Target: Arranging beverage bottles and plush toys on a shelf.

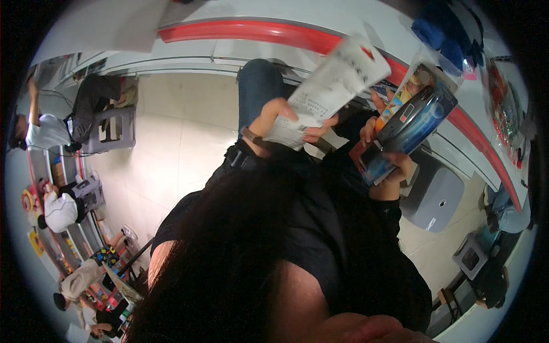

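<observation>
My left hand [279,113] grips a white printed packaging card [339,81] with a hanging hole in its top corner. Its thumb lies over the near face and its fingers wrap the other edge. To the right, my right hand [396,165] holds a flat retail pack [411,113] printed in blue and orange with food pictures, with a long black item on its front; whether that item is real or printed I cannot tell. Fingers show around the pack's left edge. Both packs are tilted and held up near each other, in front of a white counter edge with a red strip [253,34].
A grey plastic stool [435,197] stands on the tiled floor at the right, another stool [469,257] beyond it. Clear-bagged goods [504,103] and a dark blue item [446,32] lie on the counter. Several people sit at the left, one on a grey stool [126,128].
</observation>
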{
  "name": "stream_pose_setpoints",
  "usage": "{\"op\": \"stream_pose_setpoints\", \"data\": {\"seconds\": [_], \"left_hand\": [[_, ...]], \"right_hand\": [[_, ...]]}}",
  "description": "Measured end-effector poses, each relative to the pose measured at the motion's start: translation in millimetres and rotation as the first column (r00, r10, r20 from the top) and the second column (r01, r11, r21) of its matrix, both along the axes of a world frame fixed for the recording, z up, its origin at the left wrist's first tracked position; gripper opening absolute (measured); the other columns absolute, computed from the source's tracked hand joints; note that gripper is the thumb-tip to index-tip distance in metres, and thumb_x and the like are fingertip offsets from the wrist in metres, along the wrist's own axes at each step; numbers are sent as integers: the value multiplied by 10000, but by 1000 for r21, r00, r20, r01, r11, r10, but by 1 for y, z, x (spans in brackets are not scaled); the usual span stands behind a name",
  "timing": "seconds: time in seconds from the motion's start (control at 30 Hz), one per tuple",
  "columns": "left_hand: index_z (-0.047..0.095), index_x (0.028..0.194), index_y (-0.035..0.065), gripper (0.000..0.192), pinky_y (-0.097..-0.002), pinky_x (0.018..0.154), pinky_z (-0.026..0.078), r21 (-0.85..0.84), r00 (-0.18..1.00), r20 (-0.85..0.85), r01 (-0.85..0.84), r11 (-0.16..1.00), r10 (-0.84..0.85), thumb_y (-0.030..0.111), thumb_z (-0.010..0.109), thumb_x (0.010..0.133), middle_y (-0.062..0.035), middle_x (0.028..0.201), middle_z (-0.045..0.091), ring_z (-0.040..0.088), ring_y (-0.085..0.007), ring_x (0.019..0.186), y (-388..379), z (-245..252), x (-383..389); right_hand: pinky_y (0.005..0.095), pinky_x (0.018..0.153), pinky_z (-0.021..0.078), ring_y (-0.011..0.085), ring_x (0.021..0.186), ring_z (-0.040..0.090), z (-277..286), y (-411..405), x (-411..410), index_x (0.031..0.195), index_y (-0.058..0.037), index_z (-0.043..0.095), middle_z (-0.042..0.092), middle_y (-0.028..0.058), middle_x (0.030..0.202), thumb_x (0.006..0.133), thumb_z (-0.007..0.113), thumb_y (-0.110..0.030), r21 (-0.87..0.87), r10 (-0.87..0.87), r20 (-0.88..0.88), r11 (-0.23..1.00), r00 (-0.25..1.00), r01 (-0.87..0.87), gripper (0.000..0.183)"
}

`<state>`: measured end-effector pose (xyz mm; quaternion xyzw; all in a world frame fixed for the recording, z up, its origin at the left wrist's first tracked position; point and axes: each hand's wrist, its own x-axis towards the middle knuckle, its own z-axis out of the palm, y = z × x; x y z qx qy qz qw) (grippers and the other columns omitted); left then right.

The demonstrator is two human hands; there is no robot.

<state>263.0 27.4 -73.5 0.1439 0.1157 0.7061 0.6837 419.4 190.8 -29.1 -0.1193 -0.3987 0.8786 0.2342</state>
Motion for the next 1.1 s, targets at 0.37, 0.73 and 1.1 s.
{"op": "stream_pose_setpoints", "data": {"seconds": [0.37,0.73,1.1], "left_hand": [[474,1254,51,555,-200,577,420,-646,690,-719,-623,441,-79,190,608,734,-26,881,574,481,-78,691,-181,6,-50],[578,977,-24,507,-410,700,500,170,-158,-950,-985,-22,-270,258,747,592,-203,896,649,637,-345,782,-124,-124,-194],[627,907,64,209,-454,816,432,440,-487,-849,-866,237,-203,252,600,821,-148,958,631,569,-340,938,-53,-252,-300]], "right_hand": [[251,532,438,183,647,540,-26,0,-1,1380,80,269,526,267,1142,495,632,-293,171,82,153,979,985,-108,1026],[254,622,420,164,713,542,-41,-15,-4,1253,68,422,535,212,1115,519,606,-310,198,147,300,957,942,-212,846],[259,690,440,170,847,543,-39,-8,14,1295,11,386,497,212,1215,633,642,-233,241,163,227,946,960,-218,750]]}}
